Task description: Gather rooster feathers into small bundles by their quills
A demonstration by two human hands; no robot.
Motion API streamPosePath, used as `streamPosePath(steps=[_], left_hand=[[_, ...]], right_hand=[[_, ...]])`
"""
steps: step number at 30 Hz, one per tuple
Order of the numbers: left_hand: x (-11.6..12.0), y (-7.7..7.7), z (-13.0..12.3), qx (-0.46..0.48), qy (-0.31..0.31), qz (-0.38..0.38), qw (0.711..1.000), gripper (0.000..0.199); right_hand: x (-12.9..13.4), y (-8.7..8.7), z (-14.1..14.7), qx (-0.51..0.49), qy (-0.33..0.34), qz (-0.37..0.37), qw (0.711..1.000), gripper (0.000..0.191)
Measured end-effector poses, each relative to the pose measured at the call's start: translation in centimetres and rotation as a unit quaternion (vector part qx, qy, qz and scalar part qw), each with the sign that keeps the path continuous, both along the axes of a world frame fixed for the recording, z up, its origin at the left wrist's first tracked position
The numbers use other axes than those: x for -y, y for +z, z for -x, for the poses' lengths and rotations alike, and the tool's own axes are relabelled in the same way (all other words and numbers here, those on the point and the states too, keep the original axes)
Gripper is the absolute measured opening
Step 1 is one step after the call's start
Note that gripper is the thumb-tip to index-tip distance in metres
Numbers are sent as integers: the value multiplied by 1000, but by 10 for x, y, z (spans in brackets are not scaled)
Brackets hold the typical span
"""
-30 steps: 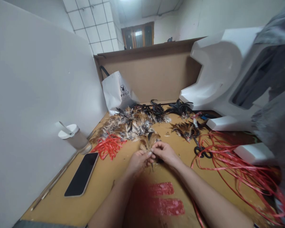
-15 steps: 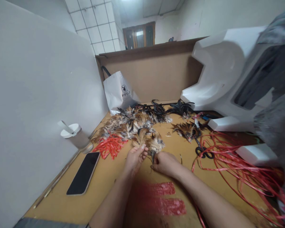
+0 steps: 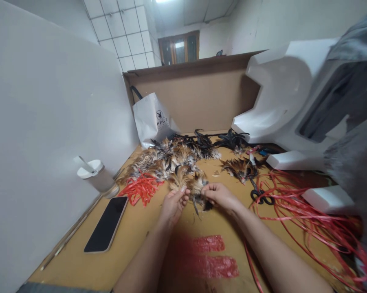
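Brown and tan feathers [image 3: 179, 178] stick up from my left hand [image 3: 174, 204], whose thumb and fingers are pinched on them. My right hand [image 3: 218, 196] is closed at the right edge of a small clump of loose feathers [image 3: 198, 183], fingertips pinching feathers there. A few dark feathers [image 3: 196, 206] lie between the two hands. Behind them spreads a heap of feathers [image 3: 171, 156], brown in front and black at the back. Short red strips [image 3: 143, 189] are bunched left of my left hand.
A phone [image 3: 106, 224] and a lidded cup [image 3: 97, 179] stand at left. At right are black-handled scissors [image 3: 262, 197], a feather bundle [image 3: 240, 169], tangled red ribbon [image 3: 311, 219] and white foam [image 3: 277, 93]. A white bag [image 3: 152, 120] leans at the back. Red patches [image 3: 216, 266] mark the front.
My right hand has moved up and slightly right, from the table below the clump to its right edge. My left hand keeps its place and its pinch.
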State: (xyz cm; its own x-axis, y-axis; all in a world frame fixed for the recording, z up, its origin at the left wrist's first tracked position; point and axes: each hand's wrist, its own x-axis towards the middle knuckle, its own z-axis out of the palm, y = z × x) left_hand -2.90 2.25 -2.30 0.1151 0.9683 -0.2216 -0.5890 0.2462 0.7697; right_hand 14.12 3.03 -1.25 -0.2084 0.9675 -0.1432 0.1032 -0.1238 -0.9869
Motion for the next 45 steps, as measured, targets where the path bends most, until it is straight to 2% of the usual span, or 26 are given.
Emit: streamPosePath(steps=[5,8,13,17,20,23,30,35,37,39,42,45], left_hand=[[0,-2,-1,-1,-9,7,1000,13],[1,-2,-1,7,-22,0,1000,12],[3,1,-2,36,-46,-32,998,14],[3,2,-1,72,-40,-38,996,10],[2,1,1,97,-36,-30,994,8],[3,1,2,101,-62,-25,993,8],[9,4,2,63,-130,-37,989,8],[12,9,1,38,-158,-50,985,7],[11,8,1,40,-152,-47,986,7],[8,6,1,40,-121,-33,991,7],[4,1,1,28,-83,-2,996,8],[4,-3,-1,12,-99,15,995,10]], right_hand=[[1,7,2,-200,8,59,978,23],[0,7,4,-244,6,76,967,25],[2,-2,13,-170,-7,58,984,23],[5,-6,18,-99,14,38,994,20],[5,-3,15,-118,36,57,991,24],[5,2,9,-145,58,79,985,28],[11,5,7,-149,184,118,964,25],[13,2,10,-182,212,145,949,21],[13,2,11,-197,216,153,944,21],[12,3,12,-213,193,141,947,22],[9,3,15,-234,90,75,965,24],[7,1,20,-225,-15,2,974,26]])
